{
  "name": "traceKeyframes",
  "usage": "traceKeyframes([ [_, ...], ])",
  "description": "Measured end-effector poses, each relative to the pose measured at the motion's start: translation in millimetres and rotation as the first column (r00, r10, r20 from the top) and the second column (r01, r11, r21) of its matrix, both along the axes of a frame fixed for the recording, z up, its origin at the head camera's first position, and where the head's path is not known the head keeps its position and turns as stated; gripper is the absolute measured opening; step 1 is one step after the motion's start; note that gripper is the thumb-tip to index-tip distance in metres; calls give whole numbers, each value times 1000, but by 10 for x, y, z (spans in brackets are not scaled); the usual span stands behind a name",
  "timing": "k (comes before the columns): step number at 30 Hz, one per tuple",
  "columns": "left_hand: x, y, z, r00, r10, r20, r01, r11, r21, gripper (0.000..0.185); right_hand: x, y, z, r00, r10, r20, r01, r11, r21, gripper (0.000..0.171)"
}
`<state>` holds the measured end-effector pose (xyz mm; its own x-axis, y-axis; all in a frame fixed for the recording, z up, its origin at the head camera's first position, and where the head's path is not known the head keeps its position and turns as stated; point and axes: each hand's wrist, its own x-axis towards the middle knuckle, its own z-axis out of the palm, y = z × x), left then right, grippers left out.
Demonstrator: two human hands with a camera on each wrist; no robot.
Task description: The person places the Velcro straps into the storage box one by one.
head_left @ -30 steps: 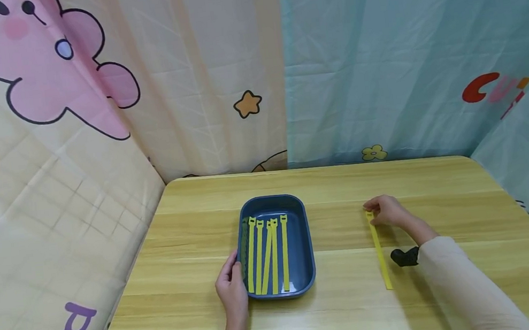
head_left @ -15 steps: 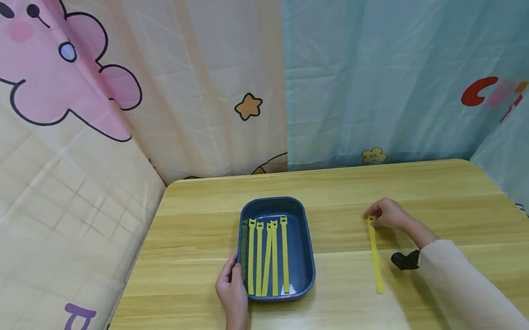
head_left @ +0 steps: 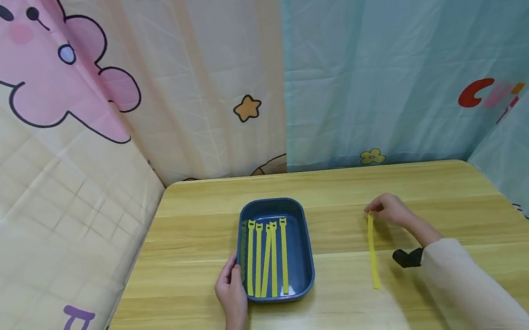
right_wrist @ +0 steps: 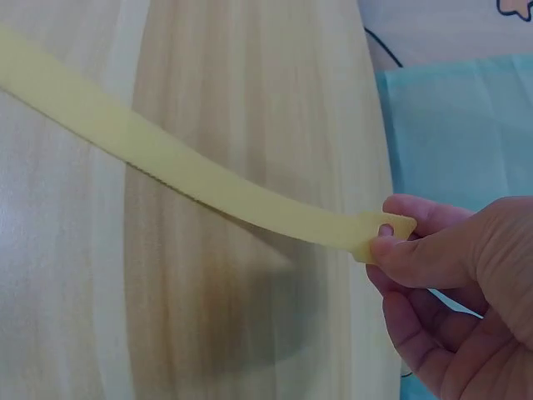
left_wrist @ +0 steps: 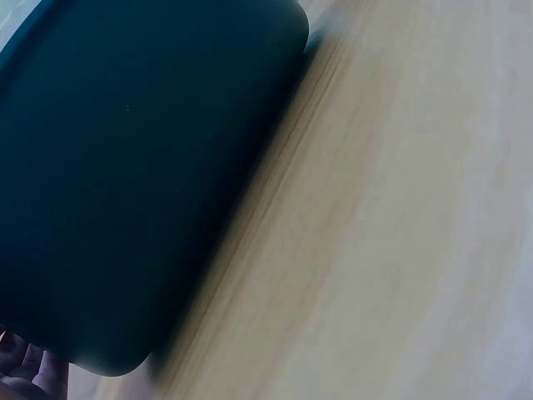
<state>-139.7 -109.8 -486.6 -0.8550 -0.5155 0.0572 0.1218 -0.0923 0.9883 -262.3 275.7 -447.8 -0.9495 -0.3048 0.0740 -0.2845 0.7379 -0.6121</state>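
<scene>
My right hand (head_left: 389,210) pinches the slotted head of a yellow hook-and-loop cable tie (head_left: 372,250) between thumb and fingers. In the right wrist view the tie (right_wrist: 208,183) stretches away in a gentle curve, its shadow falling on the wood. A dark blue tray (head_left: 299,258) stands left of it, its left side gripped by my left hand (head_left: 231,292), thumb at the rim. Inside the tray several yellow ties (head_left: 285,259) lie lengthwise, heads at the far end. Dark green ties (head_left: 244,250) line its left wall. The left wrist view shows mostly the tray's outer wall (left_wrist: 141,167).
The wooden table (head_left: 347,307) carries the tray and extends to a far edge against printed curtains (head_left: 356,69). Another curtain (head_left: 56,208) hangs along the left side. Black wrist mounts (head_left: 407,258) sit below both hands.
The tie in my right hand has swung its near end to the left and now hangs edge-on to the head view. My left hand and the tray have stayed put.
</scene>
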Motion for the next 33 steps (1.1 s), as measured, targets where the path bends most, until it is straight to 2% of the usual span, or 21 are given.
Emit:
traceKeyframes([
  [12, -7, -3, -26, 1000, 1, 5, -1, 1000, -9, 30, 30, -70, 238, 998, 33, -55, -30, 998, 55, 13],
  [22, -8, -10, -1, 1000, -3, 3, 3, 1000, 3, 31, 66, -96, 474, 993, 62, -104, -55, 997, 62, 14],
  [29, -6, -10, -14, 1000, -6, 16, 6, 1000, -3, 31, 121, -95, 576, 995, 53, -86, -47, 997, 65, 15],
  [33, -3, -8, -26, 1000, -11, 24, 11, 1000, 4, 31, 162, -85, 624, 990, 72, -121, -68, 997, 39, 14],
])
